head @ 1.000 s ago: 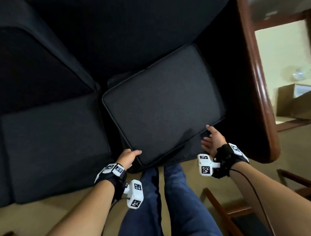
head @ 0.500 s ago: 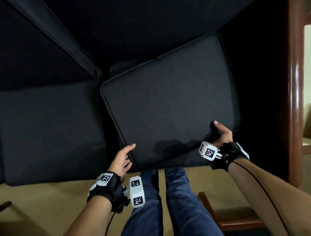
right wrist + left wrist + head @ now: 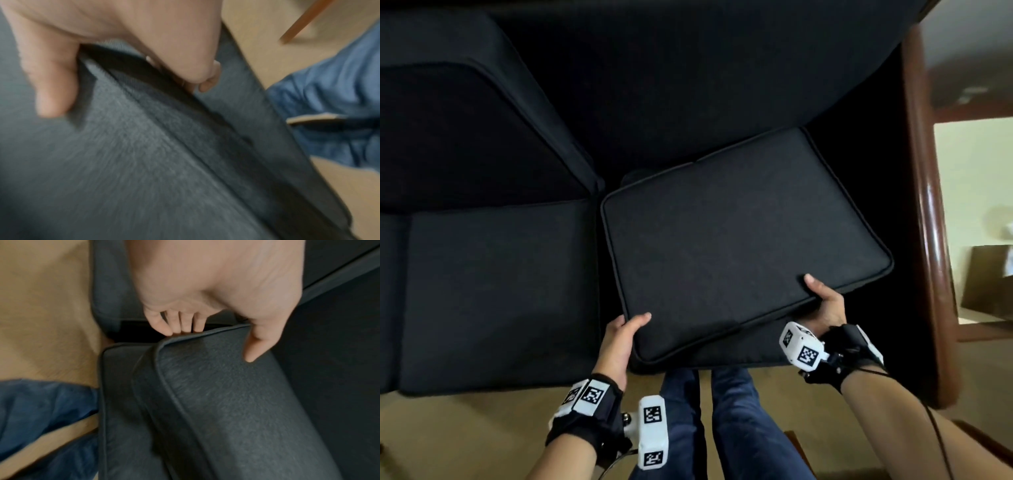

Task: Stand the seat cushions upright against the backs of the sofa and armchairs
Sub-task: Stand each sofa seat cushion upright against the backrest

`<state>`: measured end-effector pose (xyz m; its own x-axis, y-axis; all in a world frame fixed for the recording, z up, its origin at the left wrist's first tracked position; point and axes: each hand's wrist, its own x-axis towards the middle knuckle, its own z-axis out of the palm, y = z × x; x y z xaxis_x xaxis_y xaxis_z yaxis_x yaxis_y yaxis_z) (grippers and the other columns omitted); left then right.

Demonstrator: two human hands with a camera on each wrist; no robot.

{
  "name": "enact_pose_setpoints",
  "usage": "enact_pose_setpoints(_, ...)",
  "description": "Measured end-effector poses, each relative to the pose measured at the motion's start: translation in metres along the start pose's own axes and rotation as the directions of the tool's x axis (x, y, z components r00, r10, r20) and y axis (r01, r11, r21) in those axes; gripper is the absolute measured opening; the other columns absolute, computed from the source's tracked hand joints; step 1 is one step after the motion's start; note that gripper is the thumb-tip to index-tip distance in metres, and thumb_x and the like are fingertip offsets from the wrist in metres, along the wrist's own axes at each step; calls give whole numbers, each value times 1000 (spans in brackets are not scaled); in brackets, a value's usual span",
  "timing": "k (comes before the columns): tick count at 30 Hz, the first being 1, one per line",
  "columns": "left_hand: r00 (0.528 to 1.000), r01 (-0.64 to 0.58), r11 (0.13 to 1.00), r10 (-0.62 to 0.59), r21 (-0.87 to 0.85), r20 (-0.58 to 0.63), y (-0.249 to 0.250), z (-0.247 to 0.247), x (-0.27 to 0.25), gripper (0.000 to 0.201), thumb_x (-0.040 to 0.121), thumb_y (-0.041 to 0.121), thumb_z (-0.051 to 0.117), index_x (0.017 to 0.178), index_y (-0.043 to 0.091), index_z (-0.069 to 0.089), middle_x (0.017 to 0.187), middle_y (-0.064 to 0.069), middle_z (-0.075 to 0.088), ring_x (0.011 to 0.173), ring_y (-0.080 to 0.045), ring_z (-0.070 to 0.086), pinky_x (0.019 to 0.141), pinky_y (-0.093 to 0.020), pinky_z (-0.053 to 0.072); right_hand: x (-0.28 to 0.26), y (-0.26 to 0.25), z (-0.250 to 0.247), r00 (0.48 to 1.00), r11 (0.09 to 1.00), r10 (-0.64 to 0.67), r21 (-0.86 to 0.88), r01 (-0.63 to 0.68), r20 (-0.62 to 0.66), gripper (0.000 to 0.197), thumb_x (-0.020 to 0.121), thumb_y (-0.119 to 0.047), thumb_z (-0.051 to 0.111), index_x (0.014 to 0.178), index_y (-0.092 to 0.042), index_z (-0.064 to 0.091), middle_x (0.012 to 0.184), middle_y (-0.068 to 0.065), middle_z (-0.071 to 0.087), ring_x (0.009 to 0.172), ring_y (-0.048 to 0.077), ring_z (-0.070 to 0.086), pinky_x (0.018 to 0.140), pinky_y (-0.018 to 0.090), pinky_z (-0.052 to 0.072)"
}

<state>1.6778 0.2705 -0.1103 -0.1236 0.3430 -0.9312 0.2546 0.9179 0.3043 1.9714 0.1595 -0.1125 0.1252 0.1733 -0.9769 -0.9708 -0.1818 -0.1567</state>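
Observation:
A dark grey seat cushion (image 3: 736,246) at the sofa's right end is raised at its front edge, tilted above the sofa base. My left hand (image 3: 619,339) grips its front left corner, thumb on top and fingers underneath. My right hand (image 3: 825,305) grips the front right part of the edge the same way. In the left wrist view the left hand (image 3: 205,331) pinches the piped corner of the cushion (image 3: 226,402). In the right wrist view the right hand (image 3: 123,78) clamps the cushion (image 3: 123,154) edge. A second seat cushion (image 3: 496,291) lies flat to the left.
The sofa backrest (image 3: 688,85) rises dark behind the cushions. A wooden armrest (image 3: 928,222) runs down the right side. My legs in blue jeans (image 3: 722,428) stand on a tan floor (image 3: 465,435) close to the sofa front. A wooden furniture piece (image 3: 983,442) sits at lower right.
Both hands have closed round the cushion's front edge, thumbs now on top. The cushion's front has lifted off the sofa base.

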Motion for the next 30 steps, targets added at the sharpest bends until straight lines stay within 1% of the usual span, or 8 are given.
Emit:
enact_pose_setpoints(3, 997, -70, 998, 70, 1, -29, 18, -15, -5, 78, 71, 40, 77, 139, 12, 50, 137, -3, 59, 113, -13, 55, 85, -28, 38, -31, -1, 23, 999, 997, -23, -70, 20, -48, 34, 68, -26, 75, 95, -5, 70, 87, 15, 77, 75, 35, 73, 76, 48, 50)
enact_pose_setpoints(6, 988, -143, 988, 139, -55, -62, 40, -27, -17, 85, 53, 49, 80, 129, 16, 59, 126, -5, 67, 113, -20, 64, 83, -31, 48, -46, -7, 43, 989, 980, -88, -189, 64, -121, 60, 57, -36, 83, 108, -8, 70, 100, 13, 75, 93, 35, 70, 85, 52, 53)
enact_pose_setpoints(10, 968, -249, 959, 241, -136, -74, 78, -34, -51, 72, 53, 45, 80, 121, 30, 62, 126, -1, 65, 119, -22, 60, 107, -45, 43, -90, -25, 88, 991, 958, -103, -275, 76, -84, 23, 80, -28, 62, 89, -8, 63, 68, 13, 70, 72, 32, 60, 66, 39, 48)
enact_pose_setpoints(16, 912, -406, 887, 408, -221, -42, 133, -42, -85, 65, 53, 47, 78, 116, 39, 65, 132, 0, 63, 120, -21, 60, 108, -49, 44, -136, -31, 117, 991, 966, -117, -239, 97, -71, 28, 82, -33, 62, 98, -10, 63, 93, 17, 68, 76, 34, 64, 53, 43, 57)
enact_pose_setpoints(20, 832, -554, 831, 551, 47, 59, 158, -22, -99, 65, 65, 43, 78, 127, 40, 60, 142, -1, 48, 130, -18, 48, 115, -41, 34, -153, -36, 108, 985, 957, -153, -259, 128, -79, 26, 90, -30, 59, 77, -8, 57, 45, 10, 64, 67, 30, 55, 56, 39, 45)
enact_pose_setpoints(24, 770, -605, 650, 623, 459, 133, 153, -3, -105, 85, 74, 28, 82, 144, 44, 36, 160, -5, 10, 145, -30, 21, 117, -42, 25, -167, -46, 98, 989, 915, -145, -384, 123, -31, 28, 86, -37, 65, 91, -10, 63, 78, 14, 63, 68, 33, 57, 70, 47, 50)
enact_pose_setpoints(27, 720, -631, 467, 650, 619, 243, 155, -6, -103, 105, 70, 31, 86, 149, 51, 20, 163, 1, -17, 150, -32, 2, 118, -48, 24, -173, -62, 83, 963, 644, -260, -756, 117, -73, 55, 78, -43, 69, 119, -8, 60, 86, 19, 61, 62, 35, 63, 65, 41, 49)
enact_pose_setpoints(30, 689, -601, 258, 647, 756, 327, 169, -10, -94, 117, 68, 33, 85, 150, 54, 3, 157, 7, -35, 151, -30, -3, 116, -53, 29, -170, -79, 69, 610, -177, -774, -983, 45, 168, 79, 66, -50, 76, 126, -5, 51, 120, 20, 58, 108, 40, 58, 87, 46, 48)
